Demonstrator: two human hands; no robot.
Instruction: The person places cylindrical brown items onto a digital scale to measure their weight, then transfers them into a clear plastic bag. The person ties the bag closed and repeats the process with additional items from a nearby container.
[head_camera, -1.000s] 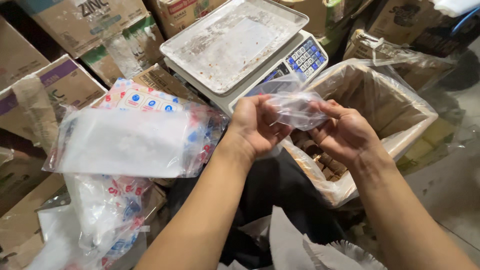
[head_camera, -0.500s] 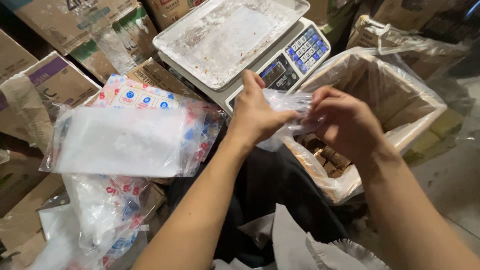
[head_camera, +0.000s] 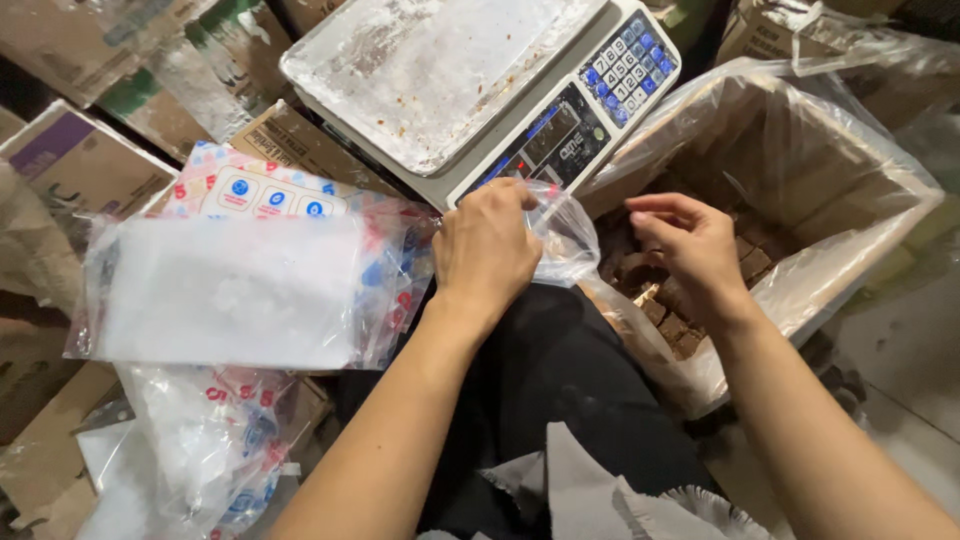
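1. A cramped packing spot, seen from above, ringed by worn cardboard boxes (head_camera: 70, 170) and loose plastic wrapping.
2. At the top sits a weighing scale (head_camera: 560, 130) with a flat metal pan (head_camera: 430, 65) dusted white and a keypad of blue buttons.
3. The left hand (head_camera: 487, 250), just below the scale's display, is closed around the edge of a small clear plastic bag (head_camera: 566, 238), pinching it between thumb and fingers.
4. The right hand (head_camera: 690, 250) is half open and holds nothing; its curled fingers hover just beside the bag, over the box to the right.
5. That plastic-lined box (head_camera: 850, 240) holds brown blocks (head_camera: 672, 310) stacked inside.
6. To the left lies a stack of empty clear bags (head_camera: 230, 290) printed with red and blue marks.
7. Dark clothing covers the person's lap (head_camera: 560, 390) beneath both forearms.
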